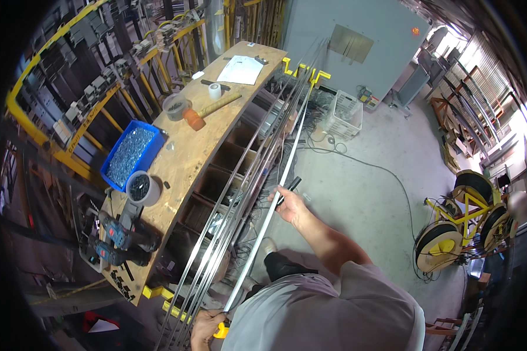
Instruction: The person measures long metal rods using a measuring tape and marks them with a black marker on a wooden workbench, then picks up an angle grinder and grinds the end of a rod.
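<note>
My left hand (205,329), low in the view, is closed around what looks like a yellow tape measure (221,331); its case is partly hidden. A long pale strip (257,243), which looks like the tape's blade, stretches from there toward the far yellow supports. Midway along it, my right hand (289,206) grips a black marker (291,188), with fingertips at the strip's edge. Several thin metal rods (228,225) lie side by side just left of the strip.
Left stands a wooden workbench (184,169) bearing a blue bin of small fasteners (132,153), a mallet (196,119), tubs, paper and power tools (120,240). A white crate (344,114), a floor cable (380,168) and cable reels (439,245) are to the right.
</note>
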### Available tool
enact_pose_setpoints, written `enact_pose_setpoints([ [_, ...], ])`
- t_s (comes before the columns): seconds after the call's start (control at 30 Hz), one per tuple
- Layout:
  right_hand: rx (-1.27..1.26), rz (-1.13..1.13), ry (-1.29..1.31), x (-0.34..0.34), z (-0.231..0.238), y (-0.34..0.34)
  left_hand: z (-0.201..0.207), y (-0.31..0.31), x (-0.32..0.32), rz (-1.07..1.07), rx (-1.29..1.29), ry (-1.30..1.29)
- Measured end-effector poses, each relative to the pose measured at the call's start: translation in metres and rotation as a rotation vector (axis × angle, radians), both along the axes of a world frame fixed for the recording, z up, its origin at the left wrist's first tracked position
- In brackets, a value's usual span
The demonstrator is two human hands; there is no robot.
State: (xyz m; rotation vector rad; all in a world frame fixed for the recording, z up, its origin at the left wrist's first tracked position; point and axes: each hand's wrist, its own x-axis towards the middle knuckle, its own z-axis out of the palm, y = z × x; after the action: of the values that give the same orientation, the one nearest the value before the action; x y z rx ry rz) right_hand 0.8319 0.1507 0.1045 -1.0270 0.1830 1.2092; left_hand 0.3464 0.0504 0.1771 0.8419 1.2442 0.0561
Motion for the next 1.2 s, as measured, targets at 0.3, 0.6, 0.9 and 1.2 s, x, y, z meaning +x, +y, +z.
enact_pose_setpoints([
  [0.3,0.041,-0.026,0.093,0.19,-0.014,0.104,0.008,0.081,0.176,-0.057,0.184,0.068],
  [0.6,0.083,0.111,-0.085,0.369,0.021,0.17,0.043,0.149,0.382,0.021,0.271,0.0],
  [0.9,0.01,0.636,-0.108,0.354,-0.077,0.168,0.039,0.118,0.416,0.228,0.046,0.118],
  [1.2,-0.196,0.442,-0.215,0.428,-0.082,0.245,-0.037,0.044,0.4,1.142,-0.027,0.098],
])
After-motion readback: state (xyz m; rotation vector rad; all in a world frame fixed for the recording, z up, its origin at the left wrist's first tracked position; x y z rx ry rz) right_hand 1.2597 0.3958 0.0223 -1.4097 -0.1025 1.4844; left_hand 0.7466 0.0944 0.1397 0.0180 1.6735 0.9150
